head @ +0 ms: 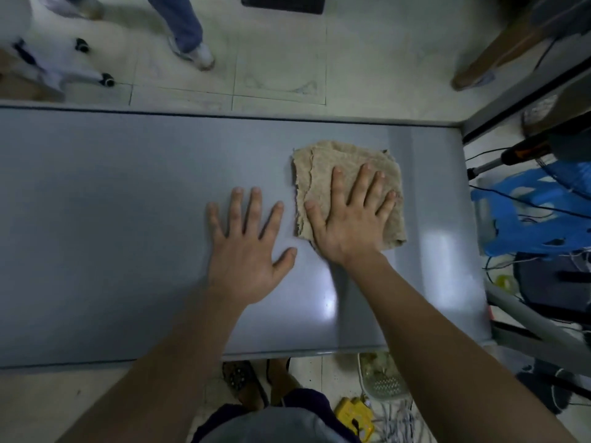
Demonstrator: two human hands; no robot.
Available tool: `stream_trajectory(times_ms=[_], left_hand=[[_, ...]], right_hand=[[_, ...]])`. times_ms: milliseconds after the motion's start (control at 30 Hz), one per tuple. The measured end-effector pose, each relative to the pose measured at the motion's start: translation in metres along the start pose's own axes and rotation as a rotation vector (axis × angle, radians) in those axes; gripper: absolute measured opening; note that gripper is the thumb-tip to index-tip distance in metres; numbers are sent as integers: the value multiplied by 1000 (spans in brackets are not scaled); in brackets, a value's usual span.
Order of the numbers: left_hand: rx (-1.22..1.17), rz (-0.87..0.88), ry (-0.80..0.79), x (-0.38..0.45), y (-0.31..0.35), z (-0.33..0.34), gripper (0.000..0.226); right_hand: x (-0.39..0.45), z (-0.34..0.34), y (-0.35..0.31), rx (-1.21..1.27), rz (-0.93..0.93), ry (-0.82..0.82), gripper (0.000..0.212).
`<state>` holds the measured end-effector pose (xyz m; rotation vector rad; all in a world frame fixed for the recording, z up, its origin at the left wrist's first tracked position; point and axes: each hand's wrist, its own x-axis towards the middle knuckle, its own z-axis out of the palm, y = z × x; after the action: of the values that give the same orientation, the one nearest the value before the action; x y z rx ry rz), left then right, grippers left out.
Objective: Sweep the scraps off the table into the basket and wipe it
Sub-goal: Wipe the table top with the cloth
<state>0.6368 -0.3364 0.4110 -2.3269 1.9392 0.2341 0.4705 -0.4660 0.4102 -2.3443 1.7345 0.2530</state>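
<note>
Beige, frayed cloth (348,174) lay folded on the grey table (128,219) toward its right end, nearer the far edge than the near one, and the single head view showed the right hand (348,219) flat on top of it, fingers straight and spread, pressing rather than gripping. The left hand (246,247) rested palm-down on bare tabletop just beside the cloth's left edge, fingers likewise splayed and holding nothing. No scraps could be made out on the surface, so the sweeping looked done and the wiping under way. A pale perforated basket (382,378) sat on the floor below the near edge, toward the table's right corner, partly hidden by the tabletop. The likeliest trouble was the cloth itself: held only by downward pressure, its loose folds could bunch or slide out from under the palm on a fast stroke, leaving streaks or unwiped bands. A stroke carried too far right could push it over the right edge into the blue plastic stool (524,212) and tangled cables (511,199) there.
</note>
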Motion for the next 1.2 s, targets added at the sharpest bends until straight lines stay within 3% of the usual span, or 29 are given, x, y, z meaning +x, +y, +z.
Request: stream_trajectory(times_ms=[300,567,700,800,933,1200], left_hand=[[-28,-12,-25,1,3,-3,86],[-2,-8,-3,2,1,-1,83],[-60,-48,44,5,-2,1,78],[-229,-105,163,6,-8,4,58],[-367,-37,292,11,-15,9,47],[-185,93,147,-45,-50,24,58]], right_hand=[[104,-32,-29,-13,21,3,91],[118,-33,-56,-29,-13,-3,90],[88,-19,-65,-40,-138,4,87],[53,-10,-63,-44,-160,-13,87],[-15,7,-50,-31,-158,1,85],[-150,46,-36,-28,-80,10,82]])
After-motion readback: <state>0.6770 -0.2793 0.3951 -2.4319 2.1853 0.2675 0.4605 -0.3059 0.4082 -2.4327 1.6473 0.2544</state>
